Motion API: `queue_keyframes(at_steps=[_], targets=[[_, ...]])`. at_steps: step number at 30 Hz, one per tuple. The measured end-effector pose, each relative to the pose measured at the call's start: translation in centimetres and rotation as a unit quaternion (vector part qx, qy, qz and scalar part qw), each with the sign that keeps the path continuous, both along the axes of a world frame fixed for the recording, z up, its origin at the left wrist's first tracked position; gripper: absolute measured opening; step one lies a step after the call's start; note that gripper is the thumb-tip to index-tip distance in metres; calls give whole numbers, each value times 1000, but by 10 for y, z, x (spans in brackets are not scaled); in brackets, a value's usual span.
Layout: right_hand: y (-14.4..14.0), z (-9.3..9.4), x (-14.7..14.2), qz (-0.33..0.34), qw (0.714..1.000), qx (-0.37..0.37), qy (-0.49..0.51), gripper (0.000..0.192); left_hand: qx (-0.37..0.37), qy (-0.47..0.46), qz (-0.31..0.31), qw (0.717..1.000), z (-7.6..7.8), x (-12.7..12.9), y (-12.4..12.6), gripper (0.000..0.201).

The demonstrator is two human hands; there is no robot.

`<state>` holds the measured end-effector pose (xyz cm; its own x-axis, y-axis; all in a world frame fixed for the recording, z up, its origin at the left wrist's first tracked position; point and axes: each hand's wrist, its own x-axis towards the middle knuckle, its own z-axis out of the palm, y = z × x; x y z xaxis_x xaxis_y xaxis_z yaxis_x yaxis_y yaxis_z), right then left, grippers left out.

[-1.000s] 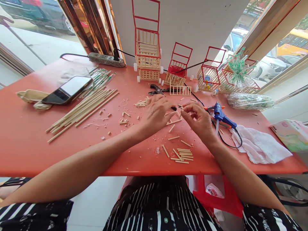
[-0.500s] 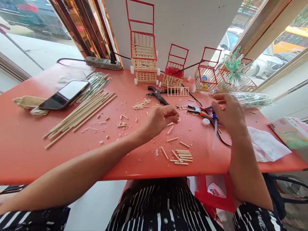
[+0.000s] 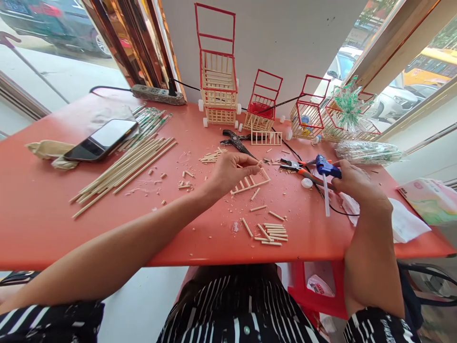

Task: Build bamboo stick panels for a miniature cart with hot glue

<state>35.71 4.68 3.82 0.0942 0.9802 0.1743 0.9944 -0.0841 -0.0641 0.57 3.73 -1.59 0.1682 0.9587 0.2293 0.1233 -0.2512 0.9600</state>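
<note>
My left hand [image 3: 237,172] is closed in a pinch, with the tip of a short wooden stick [image 3: 260,163] showing at its fingertips. Just under those fingers is a small ladder-like frame [image 3: 250,183] of pale sticks, partly hidden by the hand; whether it is touched I cannot tell. My right hand [image 3: 359,183] is wrapped round the handle of a blue glue gun [image 3: 326,166], from which a translucent glue stick [image 3: 326,197] hangs down. Beside the gun lie orange-handled pliers [image 3: 294,165] and a white wheel [image 3: 306,183].
Short cut sticks [image 3: 274,230] lie near the front edge, long sticks [image 3: 124,174] and a phone [image 3: 103,138] at left. Black-handled cutters [image 3: 237,142], another stick frame [image 3: 267,138] and several small stick carts [image 3: 219,85] stand behind. Tissues [image 3: 409,226] lie at right.
My right hand has drawn back to the right and now grips the glue gun, which has tilted up. The small stick frame shows under my left hand, which has shifted slightly left.
</note>
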Motion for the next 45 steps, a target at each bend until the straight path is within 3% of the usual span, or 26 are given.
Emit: queue_keyframes(at_steps=[2,5,7,9,11,13,16,19,26,45], targets=[[-3,17,-12,-50,999,-3,19,21,-29,-47,-5,998,-1,0,2,33],[-8,36,-27,-127,984,95,83,28,-41,-79,1,996,0,0,4,40],[-9,40,-36,-135,964,156,167,29,-38,-74,14,996,0,0,5,37],[-10,36,-46,-78,937,153,306,26,-31,-69,32,997,-1,0,7,29],[-11,27,-56,2,898,101,428,19,-25,-70,49,996,-3,-1,8,21],[-13,17,-66,78,870,61,483,20,-15,-68,63,996,-4,-2,9,17],[-18,8,-78,196,848,0,493,38,5,-55,67,996,-6,-3,10,19],[-24,8,-86,233,850,-54,470,48,25,-61,68,996,-6,-3,9,18],[-26,5,-91,231,862,-110,437,52,55,-87,90,991,-1,-1,4,7],[-24,3,-91,247,882,-117,385,45,52,-68,89,992,9,-1,-1,6]])
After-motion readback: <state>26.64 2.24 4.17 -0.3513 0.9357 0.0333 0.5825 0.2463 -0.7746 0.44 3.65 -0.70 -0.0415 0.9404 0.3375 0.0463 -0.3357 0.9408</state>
